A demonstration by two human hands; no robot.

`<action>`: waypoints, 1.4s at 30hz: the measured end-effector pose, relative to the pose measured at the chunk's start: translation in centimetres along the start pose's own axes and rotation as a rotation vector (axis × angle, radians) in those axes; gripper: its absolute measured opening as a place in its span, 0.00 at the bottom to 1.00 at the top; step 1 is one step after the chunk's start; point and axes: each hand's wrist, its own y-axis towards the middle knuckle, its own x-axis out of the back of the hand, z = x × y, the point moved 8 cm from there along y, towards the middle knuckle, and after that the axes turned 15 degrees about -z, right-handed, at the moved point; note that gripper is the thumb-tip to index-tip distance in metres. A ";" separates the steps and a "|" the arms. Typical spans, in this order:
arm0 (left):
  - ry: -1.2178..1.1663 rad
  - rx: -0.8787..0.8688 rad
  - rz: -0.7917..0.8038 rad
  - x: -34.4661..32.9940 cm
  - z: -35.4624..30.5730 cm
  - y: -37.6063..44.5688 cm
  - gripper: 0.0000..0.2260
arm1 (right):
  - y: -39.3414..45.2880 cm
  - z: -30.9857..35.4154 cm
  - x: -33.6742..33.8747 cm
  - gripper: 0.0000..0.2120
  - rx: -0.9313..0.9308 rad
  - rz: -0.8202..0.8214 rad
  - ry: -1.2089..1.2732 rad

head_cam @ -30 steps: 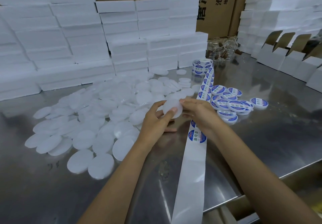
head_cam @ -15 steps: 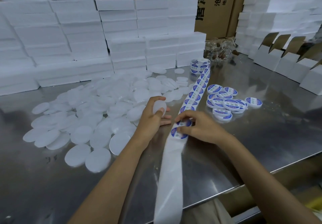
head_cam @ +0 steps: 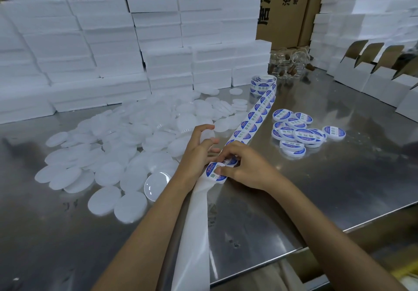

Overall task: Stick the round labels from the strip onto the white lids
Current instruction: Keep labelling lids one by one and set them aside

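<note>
My left hand [head_cam: 199,150] grips a plain white lid [head_cam: 208,135] between thumb and fingers, just left of the label strip [head_cam: 251,124]. My right hand [head_cam: 244,168] pinches a round blue-and-white label [head_cam: 214,174] at the strip's first printed spot, its edge lifting off the backing. The strip runs from a label roll [head_cam: 263,84] at the back down to my hands, and bare white backing [head_cam: 196,234] hangs over the table's front edge. A big heap of unlabelled white lids [head_cam: 126,146] lies on the left. Several labelled lids [head_cam: 298,133] sit in a pile on the right.
The work surface is a steel table [head_cam: 339,189]. Stacks of white foam boxes [head_cam: 113,53] wall the back and left. Open white cartons [head_cam: 373,73] line the right. Glass jars [head_cam: 287,64] and brown cardboard boxes [head_cam: 282,7] stand at the back.
My left hand drew the white lid leftward away from the right hand and tilted it up. My right hand dropped onto the strip and started peeling the first label.
</note>
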 end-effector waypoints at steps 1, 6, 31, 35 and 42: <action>0.002 0.004 0.001 0.0 0.1 0.0 0.14 | 0.1 0.0 0.0 0.10 -0.005 0.000 -0.008; -0.010 0.009 0.004 0.1 0.1 0.1 0.14 | 0.1 0.1 -0.1 0.06 -0.018 -0.042 -0.015; -0.612 0.348 0.039 0.5 -0.1 -0.2 0.12 | 2.5 1.6 1.1 0.08 -0.320 -0.264 0.582; -0.673 0.390 0.043 0.3 -0.1 -0.2 0.11 | 2.2 2.3 0.1 0.10 -0.240 -0.263 0.543; -0.693 0.412 0.045 -0.4 -0.3 -0.8 0.14 | 2.0 2.3 0.5 0.09 -0.208 -0.297 0.501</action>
